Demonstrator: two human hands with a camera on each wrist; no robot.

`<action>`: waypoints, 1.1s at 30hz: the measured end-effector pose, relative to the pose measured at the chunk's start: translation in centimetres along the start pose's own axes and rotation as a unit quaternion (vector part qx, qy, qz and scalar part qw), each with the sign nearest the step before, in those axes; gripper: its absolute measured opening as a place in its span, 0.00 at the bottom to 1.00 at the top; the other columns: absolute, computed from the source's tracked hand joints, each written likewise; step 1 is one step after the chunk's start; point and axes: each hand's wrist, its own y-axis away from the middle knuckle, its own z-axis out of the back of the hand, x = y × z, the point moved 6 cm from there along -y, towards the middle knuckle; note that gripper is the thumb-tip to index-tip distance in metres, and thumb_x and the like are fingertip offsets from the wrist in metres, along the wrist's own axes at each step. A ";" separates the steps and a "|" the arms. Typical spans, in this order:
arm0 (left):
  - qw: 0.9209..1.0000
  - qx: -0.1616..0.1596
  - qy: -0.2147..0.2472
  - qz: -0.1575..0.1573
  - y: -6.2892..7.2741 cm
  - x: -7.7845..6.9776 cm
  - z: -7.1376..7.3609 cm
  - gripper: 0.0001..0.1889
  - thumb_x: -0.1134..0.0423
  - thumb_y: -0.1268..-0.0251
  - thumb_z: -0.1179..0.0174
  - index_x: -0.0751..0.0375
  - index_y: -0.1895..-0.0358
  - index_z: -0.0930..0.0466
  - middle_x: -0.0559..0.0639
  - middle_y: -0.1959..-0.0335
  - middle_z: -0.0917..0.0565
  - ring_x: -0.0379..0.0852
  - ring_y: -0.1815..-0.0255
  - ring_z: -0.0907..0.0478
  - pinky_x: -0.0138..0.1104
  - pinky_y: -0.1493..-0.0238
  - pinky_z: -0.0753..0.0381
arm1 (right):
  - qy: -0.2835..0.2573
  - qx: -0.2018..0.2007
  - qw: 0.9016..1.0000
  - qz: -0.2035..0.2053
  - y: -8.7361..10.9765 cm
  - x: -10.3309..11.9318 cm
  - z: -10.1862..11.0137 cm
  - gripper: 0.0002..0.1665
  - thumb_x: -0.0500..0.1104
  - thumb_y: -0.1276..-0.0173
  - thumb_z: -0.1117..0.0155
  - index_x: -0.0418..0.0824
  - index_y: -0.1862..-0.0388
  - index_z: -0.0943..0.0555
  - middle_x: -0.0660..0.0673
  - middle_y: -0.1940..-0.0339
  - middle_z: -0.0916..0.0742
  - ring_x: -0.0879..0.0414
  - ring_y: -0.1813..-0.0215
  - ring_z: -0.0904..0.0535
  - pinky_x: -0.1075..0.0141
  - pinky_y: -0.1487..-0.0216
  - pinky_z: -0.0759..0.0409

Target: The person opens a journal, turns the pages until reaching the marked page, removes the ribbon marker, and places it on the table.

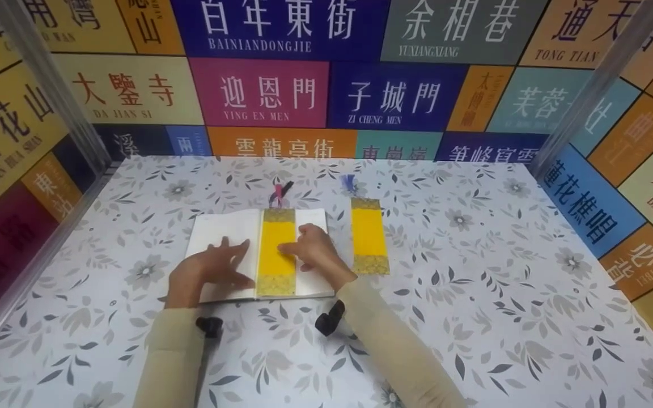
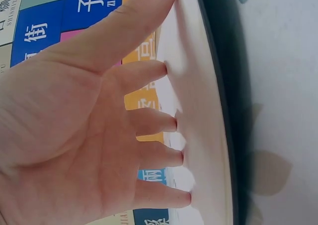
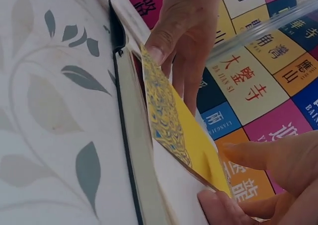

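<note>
An open notebook (image 1: 219, 224) with blank white pages lies on the table. Along its gutter, mostly over the right page, rests a yellow bookmark (image 1: 277, 233) with patterned gold ends and a pink and dark tassel (image 1: 280, 194) past the top edge. My left hand (image 1: 207, 271) rests spread fingertips on the left page, its thumb near the gutter. Over the bookmark's right side is my right hand (image 1: 321, 249), thumb extended across the yellow face. In the right wrist view, another fingertip (image 3: 211, 205) touches the bookmark's edge beside the page.
A second yellow bookmark (image 1: 368, 232) with a blue tassel (image 1: 349, 182) lies right of the notebook. The table (image 1: 462, 340) wears a floral cover. Panels with large characters (image 1: 270, 93) stand behind and at both sides, with clear posts (image 1: 593, 85) at the corners.
</note>
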 end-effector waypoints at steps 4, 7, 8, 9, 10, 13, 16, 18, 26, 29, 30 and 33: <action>1.000 0.003 0.012 0.007 -0.1 0.1 0.1 0.50 0.46 0.36 0.34 0.36 0.19 0.61 0.60 0.17 0.71 0.68 0.18 0.74 0.68 0.23 0.68 | 0.105 -0.025 0.994 0.003 0.4 0.8 -0.6 0.54 0.60 0.44 0.23 0.44 0.24 0.36 0.37 0.28 0.27 0.45 0.44 0.21 0.57 0.43 0.18; 1.000 0.006 0.021 0.010 -0.1 0.1 0.2 0.51 0.47 0.36 0.34 0.34 0.19 0.61 0.59 0.17 0.72 0.67 0.18 0.75 0.68 0.23 0.68 | 0.142 -0.031 0.989 0.001 0.7 1.2 -1.0 0.57 0.61 0.45 0.23 0.44 0.22 0.39 0.34 0.26 0.31 0.41 0.35 0.26 0.50 0.28 0.28; 1.000 0.006 0.023 0.010 -0.1 0.1 0.2 0.51 0.47 0.36 0.34 0.34 0.19 0.61 0.58 0.17 0.72 0.67 0.18 0.75 0.68 0.23 0.68 | 0.145 -0.030 0.989 -0.001 0.8 1.3 -1.1 0.58 0.60 0.45 0.23 0.43 0.22 0.39 0.34 0.26 0.31 0.40 0.33 0.27 0.49 0.26 0.30; 1.000 0.007 0.024 0.010 -0.1 0.1 0.1 0.51 0.47 0.36 0.34 0.34 0.19 0.61 0.58 0.17 0.72 0.67 0.18 0.76 0.68 0.23 0.68 | 0.146 -0.029 0.989 -0.004 0.8 1.4 -1.1 0.57 0.59 0.45 0.23 0.42 0.22 0.39 0.34 0.26 0.31 0.40 0.33 0.27 0.48 0.25 0.31; 1.000 0.007 0.022 0.009 -0.1 0.1 0.1 0.51 0.47 0.36 0.34 0.34 0.19 0.62 0.59 0.18 0.73 0.68 0.18 0.76 0.68 0.23 0.68 | 0.148 -0.028 0.989 -0.005 0.8 1.4 -1.2 0.57 0.59 0.45 0.22 0.42 0.23 0.39 0.34 0.27 0.30 0.41 0.34 0.27 0.49 0.25 0.31; 1.000 0.006 0.014 0.005 -0.1 0.2 0.0 0.51 0.46 0.36 0.35 0.35 0.19 0.62 0.59 0.18 0.73 0.68 0.18 0.75 0.68 0.23 0.68 | 0.155 -0.027 0.987 -0.008 1.0 1.6 -1.2 0.53 0.56 0.44 0.22 0.40 0.25 0.36 0.36 0.31 0.25 0.43 0.36 0.26 0.50 0.26 0.29; 1.000 0.003 0.003 -0.001 -0.1 0.2 0.0 0.51 0.46 0.36 0.35 0.37 0.19 0.63 0.60 0.18 0.73 0.69 0.18 0.75 0.68 0.23 0.68 | 0.169 -0.034 0.985 -0.006 1.1 1.8 -1.2 0.49 0.53 0.44 0.22 0.38 0.28 0.33 0.37 0.37 0.21 0.45 0.41 0.24 0.53 0.30 0.26; 1.000 0.002 0.006 0.001 -0.2 0.3 0.0 0.51 0.46 0.36 0.34 0.37 0.19 0.62 0.60 0.18 0.73 0.69 0.18 0.75 0.68 0.23 0.69 | 0.179 -0.041 0.983 -0.004 1.1 1.9 -1.1 0.47 0.52 0.44 0.21 0.37 0.31 0.32 0.38 0.41 0.19 0.45 0.43 0.23 0.53 0.33 0.24; 1.000 0.000 -0.012 -0.023 -0.2 0.2 -0.1 0.52 0.43 0.37 0.35 0.40 0.18 0.62 0.65 0.19 0.71 0.72 0.19 0.74 0.69 0.23 0.68 | 0.176 -0.048 0.983 -0.020 0.9 1.8 -0.9 0.43 0.50 0.48 0.19 0.36 0.37 0.29 0.39 0.47 0.17 0.47 0.48 0.21 0.56 0.38 0.21; 0.999 -0.003 -0.022 -0.030 -0.1 0.1 -0.1 0.51 0.43 0.36 0.36 0.42 0.18 0.61 0.66 0.19 0.70 0.73 0.19 0.72 0.68 0.23 0.67 | 0.165 -0.039 0.985 -0.015 0.8 1.5 -0.8 0.38 0.51 0.47 0.20 0.37 0.43 0.26 0.41 0.51 0.15 0.49 0.52 0.20 0.59 0.41 0.20; 0.999 -0.002 -0.019 -0.026 -0.1 0.1 -0.1 0.51 0.44 0.36 0.35 0.42 0.18 0.61 0.66 0.19 0.70 0.73 0.19 0.73 0.68 0.23 0.68 | 0.161 -0.037 0.986 -0.009 0.8 1.4 -0.8 0.36 0.52 0.47 0.20 0.37 0.44 0.25 0.42 0.52 0.15 0.50 0.53 0.21 0.60 0.42 0.19; 1.000 -0.003 -0.015 -0.019 -0.2 0.1 -0.1 0.51 0.43 0.37 0.35 0.40 0.18 0.60 0.64 0.18 0.70 0.72 0.19 0.73 0.68 0.23 0.68 | 0.140 -0.034 0.989 0.012 0.7 1.3 -0.5 0.33 0.51 0.46 0.20 0.38 0.48 0.24 0.44 0.56 0.16 0.52 0.59 0.23 0.63 0.50 0.19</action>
